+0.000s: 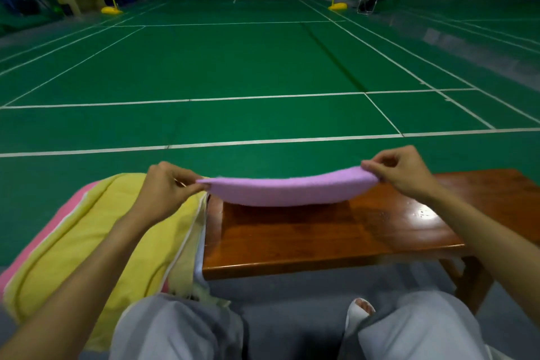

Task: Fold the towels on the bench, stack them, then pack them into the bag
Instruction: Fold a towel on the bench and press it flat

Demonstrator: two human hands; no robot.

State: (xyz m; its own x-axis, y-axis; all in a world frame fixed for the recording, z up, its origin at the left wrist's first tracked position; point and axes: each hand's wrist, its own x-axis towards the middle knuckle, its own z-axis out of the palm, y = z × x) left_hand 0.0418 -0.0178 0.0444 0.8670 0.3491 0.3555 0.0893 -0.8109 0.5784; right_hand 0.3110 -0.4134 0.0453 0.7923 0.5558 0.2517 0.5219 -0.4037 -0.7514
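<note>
Pink towel [287, 190] slung left-right just above the wooden bench [336, 231], my left hand [163, 184] and right hand [403, 172] each pinching an end, yellow bag [96, 231] nearer my left.

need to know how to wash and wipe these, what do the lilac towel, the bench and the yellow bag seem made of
Lilac towel: soft fuzzy cloth, likely terry or microfibre; matte nap, and it sags in the middle.
Bench: wood, reddish-brown, with glossy varnish; streaky grain and a bright glare show.
Yellow bag: woven fabric, perhaps padded; matte, creased, with stitched seams.
</note>
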